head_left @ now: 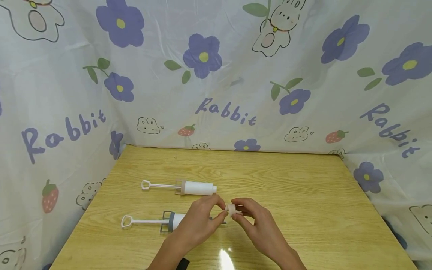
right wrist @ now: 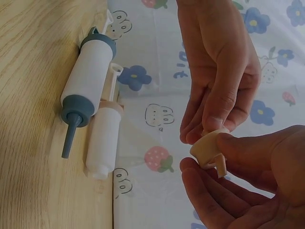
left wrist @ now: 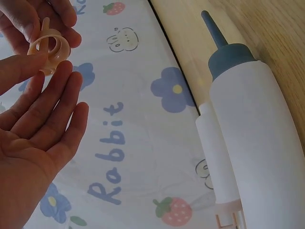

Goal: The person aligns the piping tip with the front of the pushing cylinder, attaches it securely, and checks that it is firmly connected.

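Peach-coloured cap [head_left: 231,210] sits pinched between the fingertips of a left hand [head_left: 199,219] and a right hand [head_left: 263,227]; just beyond the left, the nearer hand, a white tube [head_left: 198,188] lies crosswise, stubby tip pointing rightward.

Booth-like setting: rabbit-print curtain [head_left: 233,86], wooden table [head_left: 310,202]
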The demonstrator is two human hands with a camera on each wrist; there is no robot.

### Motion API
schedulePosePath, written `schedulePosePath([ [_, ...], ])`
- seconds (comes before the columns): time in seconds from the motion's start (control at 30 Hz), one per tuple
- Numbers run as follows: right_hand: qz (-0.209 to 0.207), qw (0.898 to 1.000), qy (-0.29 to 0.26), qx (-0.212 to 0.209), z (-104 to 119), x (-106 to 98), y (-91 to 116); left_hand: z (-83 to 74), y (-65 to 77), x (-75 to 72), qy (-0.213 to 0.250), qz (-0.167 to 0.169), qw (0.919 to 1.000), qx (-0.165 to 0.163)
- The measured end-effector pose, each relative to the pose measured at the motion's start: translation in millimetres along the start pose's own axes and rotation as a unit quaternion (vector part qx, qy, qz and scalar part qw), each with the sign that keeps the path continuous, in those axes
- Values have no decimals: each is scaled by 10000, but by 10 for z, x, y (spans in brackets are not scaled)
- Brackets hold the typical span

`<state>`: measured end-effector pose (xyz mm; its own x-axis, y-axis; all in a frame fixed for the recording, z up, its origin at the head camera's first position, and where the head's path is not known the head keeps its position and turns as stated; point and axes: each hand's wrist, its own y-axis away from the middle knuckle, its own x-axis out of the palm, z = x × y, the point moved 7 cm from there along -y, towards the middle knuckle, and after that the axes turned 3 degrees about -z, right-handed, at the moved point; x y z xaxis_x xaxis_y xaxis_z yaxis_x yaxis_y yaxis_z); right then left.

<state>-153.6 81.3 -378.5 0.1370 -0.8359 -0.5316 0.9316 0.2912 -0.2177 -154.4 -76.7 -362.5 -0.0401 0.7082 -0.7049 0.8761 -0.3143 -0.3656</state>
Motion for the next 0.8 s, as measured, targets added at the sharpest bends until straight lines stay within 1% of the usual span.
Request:
schedulePosePath([
  [0.13, -23, 10000, 29, -49, 9, -2, -1, -16, -3, -15, -24, -169, 9997, 194],
  [0.23, -27, 10000, 45, -70, 11, -3, -4, -19, -4, -18, -80, -192, 9995, 252],
  [0.5, -20, 10000, 30, -67, 14, -5, -2, -18, -9, -19, -119, -84, 9996, 241],
  [0.8, -40, 9998, 3, -183, 32, -4, 5, 1, 1, -13, -102, 39, 9999, 94],
])
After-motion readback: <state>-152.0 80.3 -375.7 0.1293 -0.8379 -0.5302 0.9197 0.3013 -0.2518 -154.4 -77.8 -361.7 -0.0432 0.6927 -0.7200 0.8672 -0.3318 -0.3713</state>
